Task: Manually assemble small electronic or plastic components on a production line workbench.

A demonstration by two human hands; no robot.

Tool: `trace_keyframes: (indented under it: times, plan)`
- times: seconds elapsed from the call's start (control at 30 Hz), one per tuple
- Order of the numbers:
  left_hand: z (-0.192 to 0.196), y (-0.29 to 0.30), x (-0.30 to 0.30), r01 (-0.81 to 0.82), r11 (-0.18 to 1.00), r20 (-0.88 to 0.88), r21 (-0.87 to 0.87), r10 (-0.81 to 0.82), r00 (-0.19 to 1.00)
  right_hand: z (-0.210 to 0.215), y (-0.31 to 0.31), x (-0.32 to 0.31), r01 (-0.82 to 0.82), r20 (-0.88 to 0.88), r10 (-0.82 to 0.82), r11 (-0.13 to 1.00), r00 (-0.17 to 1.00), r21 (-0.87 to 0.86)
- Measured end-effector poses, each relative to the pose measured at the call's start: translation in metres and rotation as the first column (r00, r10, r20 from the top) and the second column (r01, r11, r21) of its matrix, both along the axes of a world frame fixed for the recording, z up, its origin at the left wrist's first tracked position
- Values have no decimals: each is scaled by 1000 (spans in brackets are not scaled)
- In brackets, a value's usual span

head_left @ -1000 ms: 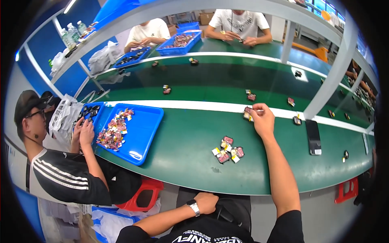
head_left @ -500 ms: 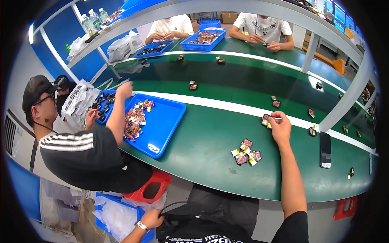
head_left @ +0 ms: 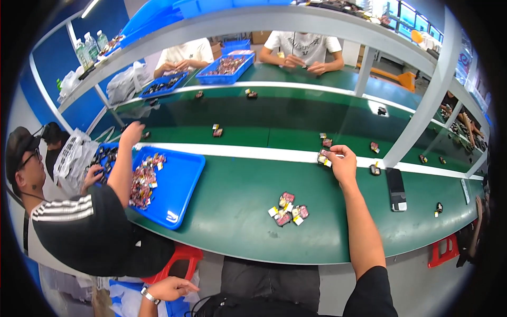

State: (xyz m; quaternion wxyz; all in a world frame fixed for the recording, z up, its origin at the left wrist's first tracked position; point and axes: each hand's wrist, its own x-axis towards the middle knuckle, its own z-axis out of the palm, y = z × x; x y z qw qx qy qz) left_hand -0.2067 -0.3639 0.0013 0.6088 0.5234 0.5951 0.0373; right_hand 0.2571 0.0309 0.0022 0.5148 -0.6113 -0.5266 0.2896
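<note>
My right hand [head_left: 344,165] is closed in a pinch on a small black-and-pink part [head_left: 325,157] with a white-and-yellow tab, over the white strip along the green table [head_left: 232,211]. Its fingers cover some of the part. Below and left of that hand, a cluster of similar parts [head_left: 285,215] lies on the table. Off the table's near edge, my left hand [head_left: 171,288] is open, fingers stretched out and holding nothing, with a watch on the wrist. Close below it runs a thin black cable [head_left: 196,304].
A co-worker [head_left: 79,222] sits at left by a blue tray [head_left: 182,185] of small pink parts. A dark phone-like slab [head_left: 396,189] lies at right. A white post [head_left: 422,100] rises behind it. Single parts [head_left: 217,130] dot the strip beyond the white divider. Two people work across.
The view has turned right, so the scene sits farther left. My left hand has opened and come away from the black cable. My right hand still pinches the part near the white strip.
</note>
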Motion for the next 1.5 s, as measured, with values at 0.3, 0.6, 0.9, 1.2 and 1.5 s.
trace_keyframes:
  times: [0.3, 0.6, 0.9, 1.2, 1.5]
  plan:
    - [88, 199, 143, 264, 824, -47, 502, -278, 959, -27, 100, 120, 310, 116, -316, 948, 942, 67]
    - [49, 340, 227, -129, 678, 242, 724, -74, 968, -5, 62, 58, 23, 512, -234, 923, 827, 385]
    - [-5, 120, 203, 578, 816, 637, -7, -442, 632, -3, 3, 50, -106, 397, -20, 950, 918, 293]
    - [-122, 43, 183, 492, 811, 8, 317, -521, 853, -17, 11, 37, -142, 354, 27, 942, 935, 303]
    - [-118, 37, 178, 546, 613, -75, 571, -623, 778, -19, 7, 43, -102, 288, 8, 944, 958, 313]
